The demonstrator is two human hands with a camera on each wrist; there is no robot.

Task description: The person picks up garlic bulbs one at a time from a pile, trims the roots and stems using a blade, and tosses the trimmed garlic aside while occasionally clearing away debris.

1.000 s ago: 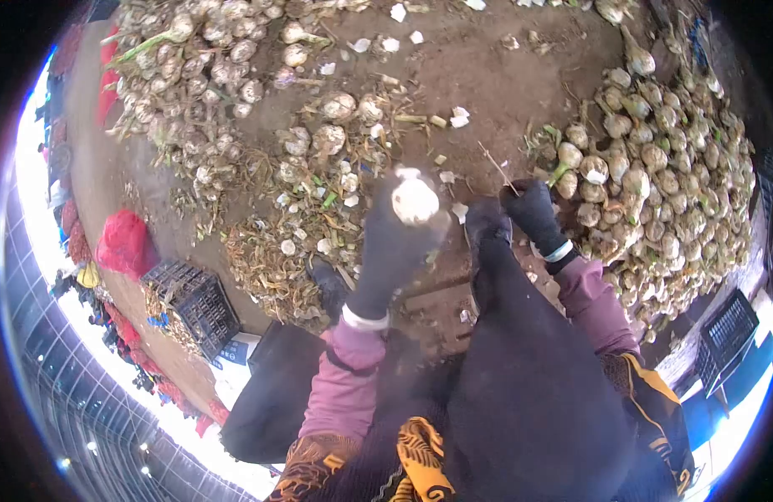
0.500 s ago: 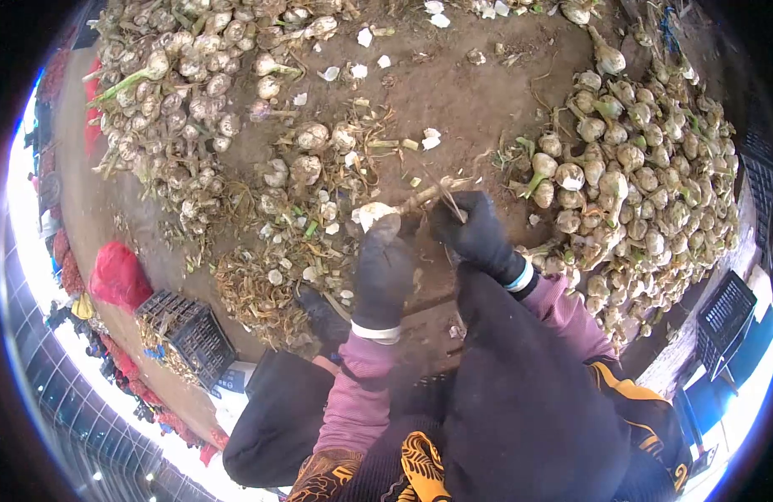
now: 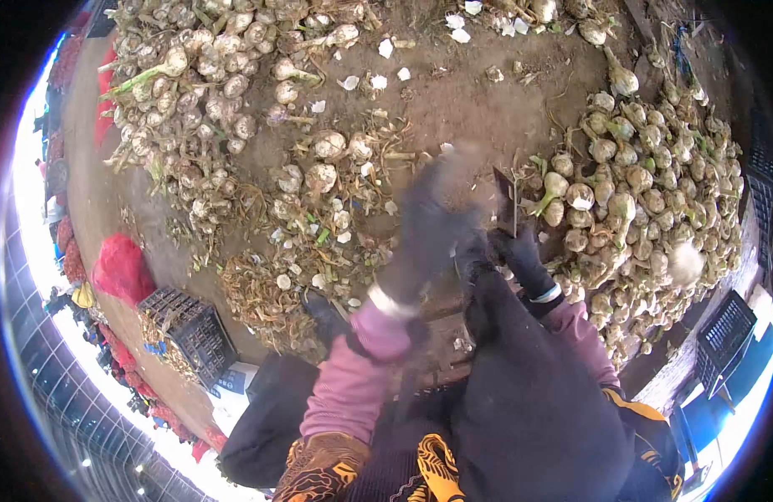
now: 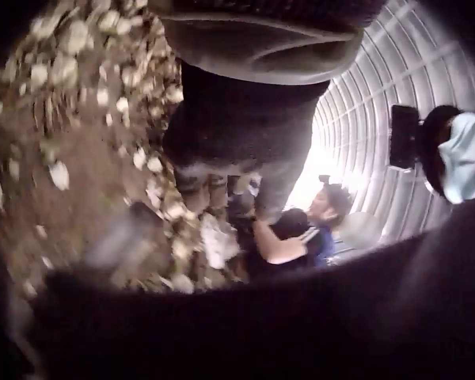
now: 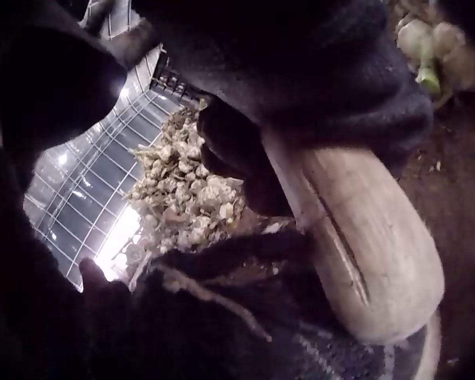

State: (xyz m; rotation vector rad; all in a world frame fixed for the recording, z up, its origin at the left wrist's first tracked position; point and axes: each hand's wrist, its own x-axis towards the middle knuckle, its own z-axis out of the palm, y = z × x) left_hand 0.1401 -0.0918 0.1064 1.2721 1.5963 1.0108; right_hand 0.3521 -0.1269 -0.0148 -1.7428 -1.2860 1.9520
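Observation:
My gloved left hand (image 3: 436, 222), blurred by motion, is held out over the ground between my legs with no bulb showing in it. In the left wrist view its fingers (image 4: 194, 190) point away from the dark sleeve. A blurred white garlic bulb (image 3: 686, 263) shows over the trimmed garlic pile (image 3: 654, 184) on the right. Beside my right knee, my gloved right hand (image 3: 523, 261) grips a knife (image 3: 504, 191), its blade pointing forward. The right wrist view shows its wooden handle (image 5: 372, 237) sticking out of the fist, with a thin cut stalk (image 5: 214, 301) close by.
Untrimmed garlic (image 3: 194, 92) is heaped at the far left. Dry stalks and skins (image 3: 269, 301) litter the ground by my left foot. A black crate (image 3: 190, 335) and a red sack (image 3: 123, 272) stand left; another crate (image 3: 725, 335) is at right. Another person (image 4: 301, 229) sits nearby.
The left hand held a garlic bulb, brought it against the right hand's knife at the stalk, then swung right and let go. The right hand drew back toward the knee, still holding the knife.

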